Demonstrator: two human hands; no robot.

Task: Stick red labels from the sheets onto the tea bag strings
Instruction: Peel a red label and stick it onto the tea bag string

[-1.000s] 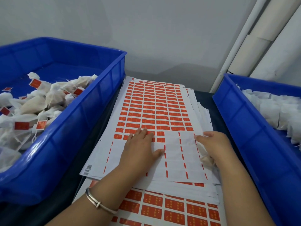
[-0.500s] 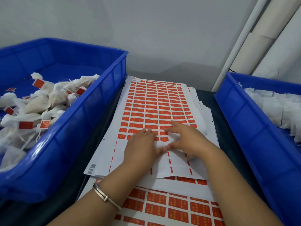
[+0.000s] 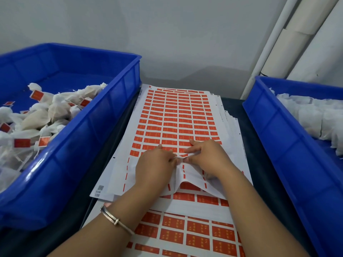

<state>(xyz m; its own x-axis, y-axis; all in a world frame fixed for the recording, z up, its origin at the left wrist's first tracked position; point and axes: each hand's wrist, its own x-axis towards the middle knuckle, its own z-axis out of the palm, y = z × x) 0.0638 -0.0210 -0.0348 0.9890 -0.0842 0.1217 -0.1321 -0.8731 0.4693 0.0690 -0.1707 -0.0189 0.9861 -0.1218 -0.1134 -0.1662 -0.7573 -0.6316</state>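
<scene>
Between two blue bins, our left hand (image 3: 155, 165) and right hand (image 3: 205, 157) pinch the label sheet (image 3: 178, 115), peeling a red label; next needs a tea bag string.

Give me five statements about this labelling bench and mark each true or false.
1. Both hands meet on the top label sheet. True: left hand and right hand work at its peeled near end.
2. The left bin holds tea bags with red labels. True.
3. The right bin holds labelled tea bags. False: no red labels show on its tea bags.
4. The bracelet is on the right wrist. False: it is on the left.
5. Only one sheet lies on the table. False: several are stacked.
</scene>
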